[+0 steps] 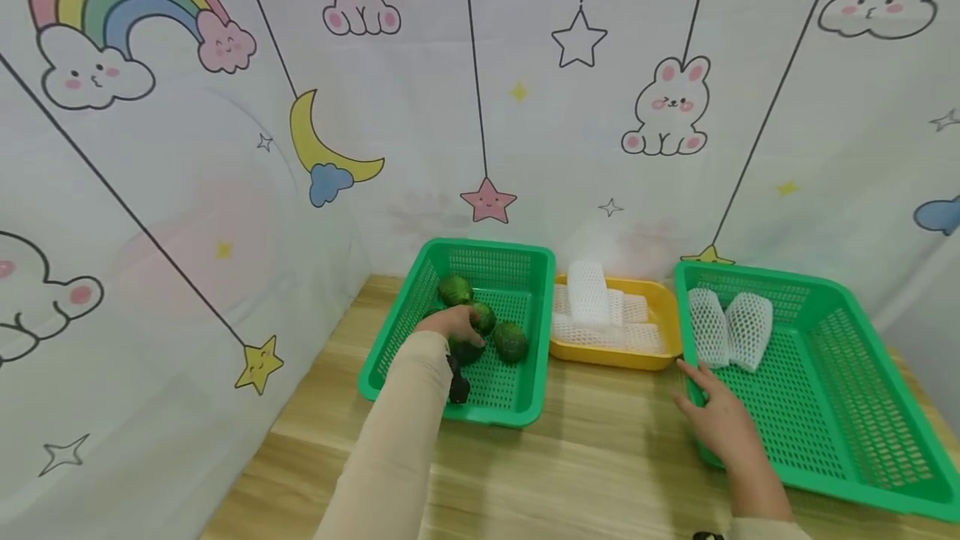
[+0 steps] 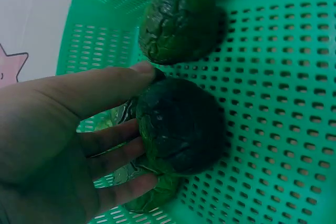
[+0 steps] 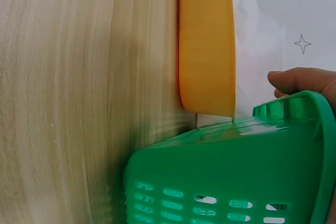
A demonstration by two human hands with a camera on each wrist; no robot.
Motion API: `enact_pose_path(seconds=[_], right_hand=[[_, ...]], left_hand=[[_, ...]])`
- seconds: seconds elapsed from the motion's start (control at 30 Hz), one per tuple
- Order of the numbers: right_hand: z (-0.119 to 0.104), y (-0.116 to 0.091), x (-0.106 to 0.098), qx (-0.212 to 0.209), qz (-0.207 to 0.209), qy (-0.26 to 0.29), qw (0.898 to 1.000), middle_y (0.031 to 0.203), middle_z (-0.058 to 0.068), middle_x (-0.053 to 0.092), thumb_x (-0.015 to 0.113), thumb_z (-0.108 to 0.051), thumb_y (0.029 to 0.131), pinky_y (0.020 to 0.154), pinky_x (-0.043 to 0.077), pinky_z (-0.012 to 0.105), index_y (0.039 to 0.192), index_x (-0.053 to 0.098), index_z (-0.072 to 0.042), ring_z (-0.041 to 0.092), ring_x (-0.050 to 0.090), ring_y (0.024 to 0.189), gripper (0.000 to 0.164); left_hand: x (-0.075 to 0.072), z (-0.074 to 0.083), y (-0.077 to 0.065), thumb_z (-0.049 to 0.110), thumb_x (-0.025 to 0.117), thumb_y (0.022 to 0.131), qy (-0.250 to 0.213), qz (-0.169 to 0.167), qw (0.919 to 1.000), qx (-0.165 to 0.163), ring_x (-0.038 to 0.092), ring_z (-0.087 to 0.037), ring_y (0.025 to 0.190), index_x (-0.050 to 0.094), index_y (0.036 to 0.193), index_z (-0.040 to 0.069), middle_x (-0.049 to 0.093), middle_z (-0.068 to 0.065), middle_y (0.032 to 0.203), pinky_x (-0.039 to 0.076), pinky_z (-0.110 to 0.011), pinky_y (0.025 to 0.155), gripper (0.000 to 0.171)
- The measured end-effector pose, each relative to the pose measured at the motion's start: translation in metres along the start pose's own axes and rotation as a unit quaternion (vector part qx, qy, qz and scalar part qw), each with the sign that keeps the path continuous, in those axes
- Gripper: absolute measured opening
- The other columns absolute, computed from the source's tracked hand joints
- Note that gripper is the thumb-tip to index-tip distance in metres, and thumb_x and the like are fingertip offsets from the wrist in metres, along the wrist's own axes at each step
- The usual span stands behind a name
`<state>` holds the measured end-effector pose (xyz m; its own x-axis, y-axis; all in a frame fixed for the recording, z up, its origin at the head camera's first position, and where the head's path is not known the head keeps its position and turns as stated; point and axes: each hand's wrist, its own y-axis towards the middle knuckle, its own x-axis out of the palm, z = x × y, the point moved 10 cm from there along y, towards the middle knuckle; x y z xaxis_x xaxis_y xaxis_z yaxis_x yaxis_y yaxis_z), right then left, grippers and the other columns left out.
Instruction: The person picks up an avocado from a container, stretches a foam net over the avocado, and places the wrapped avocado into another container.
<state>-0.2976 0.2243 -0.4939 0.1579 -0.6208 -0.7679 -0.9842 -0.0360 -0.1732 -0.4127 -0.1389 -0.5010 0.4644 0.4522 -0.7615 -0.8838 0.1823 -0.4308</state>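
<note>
My left hand (image 1: 453, 323) reaches into the left green basket (image 1: 491, 417). Its thumb and fingers lie round a dark, wrinkled avocado (image 2: 181, 127), whose near face hides some fingertips. Another avocado (image 2: 181, 24) lies just beyond the thumb, and a lighter green one (image 2: 157, 192) shows below the fingers. In the head view, more avocados (image 1: 511, 342) surround this hand. My right hand (image 1: 720, 419) is at the left rim of the right green basket (image 1: 877, 494), fingers spread and nothing between them. In the right wrist view its fingertips (image 3: 294, 80) show beyond the basket's rim.
Between the baskets stands a yellow tray (image 1: 615, 358) with white foam net sleeves (image 1: 588, 294) piled in it. Two white foam nets (image 1: 750, 332) lie at the left end of the right basket. A printed cloth (image 1: 540, 132) hangs behind the wooden table (image 1: 570, 473).
</note>
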Motion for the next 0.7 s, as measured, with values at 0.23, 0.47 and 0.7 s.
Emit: enact_pose_path(seconds=[0.23,0.47,0.7], right_hand=[[0.003,-0.002,-0.002,0.008,0.005,0.003,1.0,0.149,0.022,0.012,0.05,-0.038,0.095,0.094,0.022,0.067,0.147,0.026,-0.012,0.054,0.017,0.127,0.063],[0.002,-0.003,-0.002,0.016,0.009,0.005,1.0,0.15,0.022,0.012,0.05,-0.035,0.095,0.094,0.022,0.067,0.146,0.027,-0.012,0.054,0.017,0.127,0.061],[0.002,-0.003,-0.002,0.02,0.013,0.004,1.0,0.15,0.021,0.013,0.05,-0.033,0.095,0.093,0.025,0.066,0.146,0.027,-0.012,0.053,0.019,0.127,0.06]], left_hand=[[0.009,-0.011,0.007,0.014,0.073,0.081,0.069,-0.008,0.9971,-0.031,0.045,-0.033,0.12,0.051,0.133,0.015,0.046,-0.009,0.136,0.043,-0.047,0.09,0.057],[0.005,-0.01,0.002,0.017,0.076,0.078,0.072,-0.019,0.9971,-0.017,0.045,-0.031,0.119,0.054,0.129,0.02,0.046,-0.006,0.136,0.045,-0.045,0.086,0.055],[-0.019,0.004,-0.019,0.013,0.072,0.081,0.059,0.0,0.998,0.02,0.048,-0.028,0.109,0.055,0.126,0.019,0.04,-0.009,0.137,0.045,-0.041,0.079,0.049]])
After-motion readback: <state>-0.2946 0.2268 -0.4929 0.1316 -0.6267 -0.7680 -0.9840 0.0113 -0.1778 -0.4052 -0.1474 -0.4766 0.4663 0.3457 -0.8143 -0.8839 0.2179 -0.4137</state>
